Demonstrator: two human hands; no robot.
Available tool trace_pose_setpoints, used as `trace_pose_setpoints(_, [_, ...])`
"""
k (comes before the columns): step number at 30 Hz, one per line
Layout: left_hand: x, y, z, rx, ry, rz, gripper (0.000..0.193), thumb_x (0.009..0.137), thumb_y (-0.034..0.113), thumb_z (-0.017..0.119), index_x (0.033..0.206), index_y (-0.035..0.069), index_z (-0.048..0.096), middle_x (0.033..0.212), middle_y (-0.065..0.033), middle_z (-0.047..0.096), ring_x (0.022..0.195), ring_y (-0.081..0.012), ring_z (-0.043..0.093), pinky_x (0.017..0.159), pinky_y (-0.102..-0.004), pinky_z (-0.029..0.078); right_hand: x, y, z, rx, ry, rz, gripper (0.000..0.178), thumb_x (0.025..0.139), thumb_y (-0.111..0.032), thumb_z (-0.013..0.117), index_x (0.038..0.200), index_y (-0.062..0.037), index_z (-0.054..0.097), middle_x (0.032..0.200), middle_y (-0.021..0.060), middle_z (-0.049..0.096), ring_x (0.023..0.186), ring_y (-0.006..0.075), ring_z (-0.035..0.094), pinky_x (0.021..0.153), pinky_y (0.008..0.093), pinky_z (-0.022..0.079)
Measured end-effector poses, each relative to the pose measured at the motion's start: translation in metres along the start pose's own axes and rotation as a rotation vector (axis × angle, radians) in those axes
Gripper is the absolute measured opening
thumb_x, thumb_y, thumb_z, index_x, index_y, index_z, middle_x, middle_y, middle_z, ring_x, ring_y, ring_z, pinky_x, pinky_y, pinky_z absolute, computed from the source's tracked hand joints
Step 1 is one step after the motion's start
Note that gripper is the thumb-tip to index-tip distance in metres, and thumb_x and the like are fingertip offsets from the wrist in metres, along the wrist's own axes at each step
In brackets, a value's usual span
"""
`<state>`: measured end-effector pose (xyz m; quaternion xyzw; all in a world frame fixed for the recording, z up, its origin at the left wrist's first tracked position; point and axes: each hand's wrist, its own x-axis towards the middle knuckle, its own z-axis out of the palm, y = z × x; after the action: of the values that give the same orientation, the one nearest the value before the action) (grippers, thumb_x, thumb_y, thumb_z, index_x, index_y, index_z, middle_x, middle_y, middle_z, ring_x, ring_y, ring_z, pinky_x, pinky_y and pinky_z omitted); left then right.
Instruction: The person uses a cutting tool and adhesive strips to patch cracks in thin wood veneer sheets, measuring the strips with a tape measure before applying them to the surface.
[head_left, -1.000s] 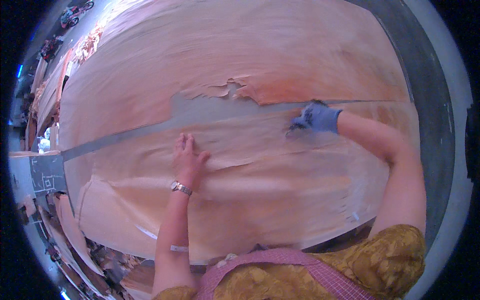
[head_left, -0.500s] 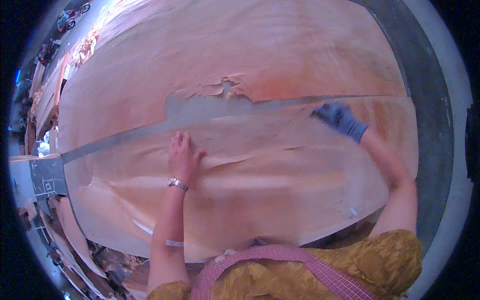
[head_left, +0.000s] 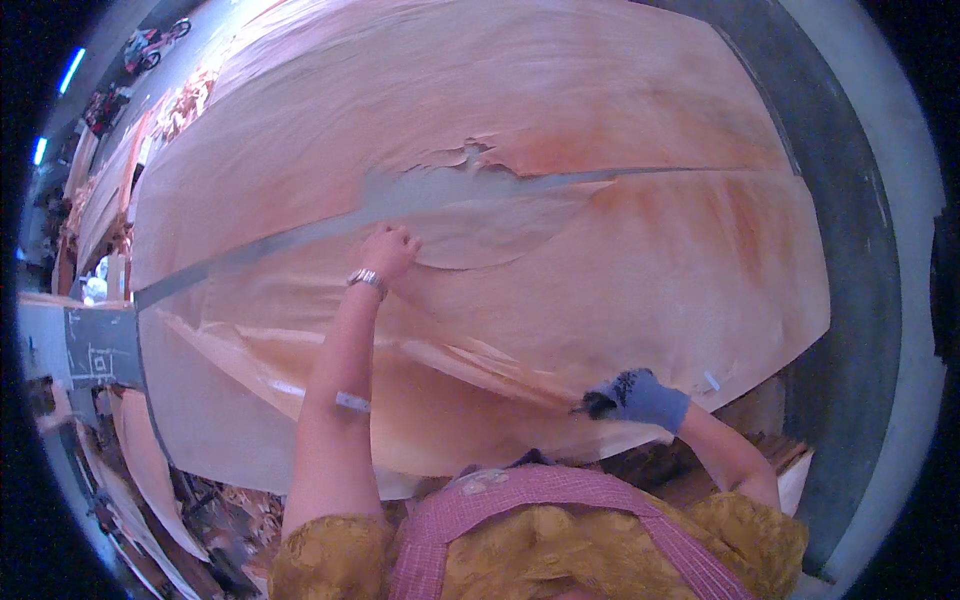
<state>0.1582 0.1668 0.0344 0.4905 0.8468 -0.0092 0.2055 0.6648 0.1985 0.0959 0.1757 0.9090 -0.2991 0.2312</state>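
Thin reddish-tan wood veneer sheets [head_left: 660, 290] cover the big surface before me, with a ragged grey gap running across between the far and near sheets. My bare left hand [head_left: 390, 250], with a metal watch [head_left: 367, 280] at the wrist, is curled closed on the near sheet just below the gap, by a curved torn edge. What its fingertips pinch is partly hidden. Close to the sheet's near edge, my right hand [head_left: 635, 398] in a blue-grey glove with dark fingertips is closed on the veneer. Raised folds run from the left toward that glove.
A dark grey border [head_left: 850, 250] rims the right side. Left stands a grey block [head_left: 100, 345] with white chalk-like marks. Below it lie veneer offcuts [head_left: 145, 445]. Shavings [head_left: 185, 105] and a parked motorbike [head_left: 150, 48] show at far left. Wood pieces sit under the near edge.
My right hand has swept from the gap down to the near edge. My left hand has shifted slightly up and right, its fingers now curled. The near sheet's folds have moved toward me.
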Motion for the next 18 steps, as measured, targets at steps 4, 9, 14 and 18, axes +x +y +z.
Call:
trace_pose_setpoints(4, [-0.003, 0.016, -0.024, 0.033, -0.124, -0.021, 0.042, 0.094, 0.045, 0.047, 0.114, 0.015, 0.069, 0.130, -0.0122, 0.059, 0.122, -0.0327, 0.052, 0.100, -0.0488, 0.045, -0.001, -0.047, -0.070, 0.393, 0.026, -0.020, 0.042, 0.091, -0.035, 0.063, 0.129, -0.0170, 0.062, 0.102, 0.0120, 0.071, 0.086, 0.0316, 0.068, 0.079, 0.0415, 0.054])
trace_pose_setpoints(9, [0.008, -0.008, -0.007, 0.067, -0.114, 0.008, 0.045, 0.093, 0.041, 0.045, 0.132, 0.021, 0.058, 0.137, -0.0130, 0.054, 0.125, -0.0345, 0.053, 0.102, -0.0569, 0.040, 0.149, -0.075, -0.097, 0.523, 0.560, -0.080, 0.021, 0.094, -0.019, 0.058, 0.108, -0.0031, 0.060, 0.092, 0.0234, 0.063, 0.084, 0.0421, 0.062, 0.071, 0.0484, 0.050])
trace_pose_setpoints(14, [-0.002, -0.022, -0.001, 0.014, 0.021, 0.007, 0.055, 0.093, 0.038, 0.048, 0.145, 0.021, 0.040, 0.139, -0.0144, 0.053, 0.126, -0.0360, 0.052, 0.101, -0.0574, 0.040, 0.289, -0.077, -0.069, 0.270, 0.800, 0.160, 0.021, 0.095, -0.022, 0.054, 0.106, -0.0039, 0.058, 0.101, 0.0209, 0.061, 0.094, 0.0405, 0.059, 0.079, 0.0484, 0.047])
trace_pose_setpoints(18, [-0.012, -0.021, -0.013, -0.112, -0.004, 0.021, 0.058, 0.094, 0.037, 0.048, 0.147, 0.015, 0.038, 0.139, -0.0164, 0.052, 0.126, -0.0375, 0.052, 0.101, -0.0565, 0.040, 0.281, -0.110, -0.069, -0.042, 0.707, 0.262, 0.020, 0.091, -0.021, 0.058, 0.107, -0.0082, 0.061, 0.109, 0.0176, 0.061, 0.105, 0.0403, 0.055, 0.085, 0.0484, 0.046])
